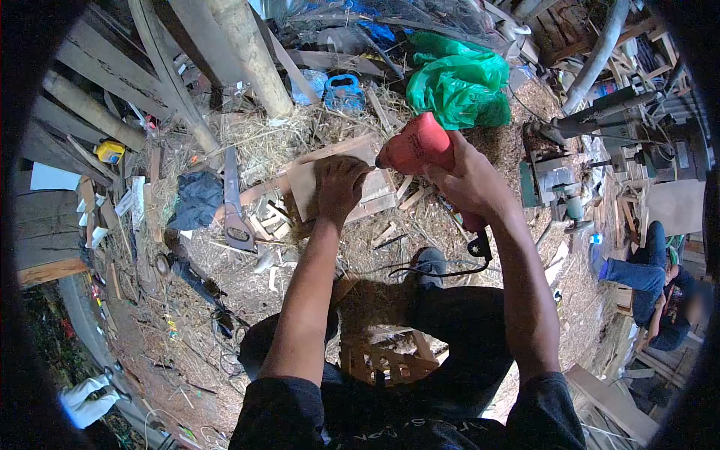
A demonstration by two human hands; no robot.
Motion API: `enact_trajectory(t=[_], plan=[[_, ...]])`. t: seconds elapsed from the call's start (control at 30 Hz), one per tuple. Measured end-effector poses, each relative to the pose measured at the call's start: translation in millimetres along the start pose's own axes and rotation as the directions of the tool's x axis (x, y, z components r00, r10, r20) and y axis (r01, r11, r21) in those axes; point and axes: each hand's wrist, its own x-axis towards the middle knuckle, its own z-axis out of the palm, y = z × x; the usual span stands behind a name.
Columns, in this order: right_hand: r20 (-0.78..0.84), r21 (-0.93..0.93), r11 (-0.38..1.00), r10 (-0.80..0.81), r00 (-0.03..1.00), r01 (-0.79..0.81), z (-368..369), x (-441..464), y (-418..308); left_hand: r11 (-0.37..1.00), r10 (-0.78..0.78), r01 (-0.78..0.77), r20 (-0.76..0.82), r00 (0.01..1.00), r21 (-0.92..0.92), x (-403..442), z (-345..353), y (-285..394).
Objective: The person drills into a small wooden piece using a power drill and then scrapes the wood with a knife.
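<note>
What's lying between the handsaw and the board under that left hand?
The head view shows a wooden strip and small offcuts between handsaw and board.

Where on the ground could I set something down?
Likely the sawdust between your right forearm and the seated person; also the littered ground between the handsaw and your left knee. It's crowded around the wooden board, with offcuts toward the handsaw.

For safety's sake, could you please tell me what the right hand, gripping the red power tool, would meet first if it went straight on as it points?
Probably the bare left hand, lying on the flat brown wooden board, though depth there is unclear.
</note>
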Motion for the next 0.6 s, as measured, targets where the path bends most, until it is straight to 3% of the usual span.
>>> enact_trajectory(t=[0.17,0.37,0.6], plan=[[-0.001,-0.014,1.0,0.013,1.0,-0.013,0.0,-0.4,-2.0,0.997,0.016,-0.017,-0.017,1.0,-0.07,2.1,-1.7,0.0],[0.009,-0.028,1.0,0.013,1.0,-0.013,-2.0,-1.1,-5.6,0.999,0.003,-0.006,0.043,0.999,0.049,0.1,4.9,-3.6],[0.015,-0.036,0.999,0.024,1.0,-0.024,0.5,1.2,-1.5,0.999,0.0,0.001,-0.019,1.0,0.034,-0.6,0.2,1.2]])
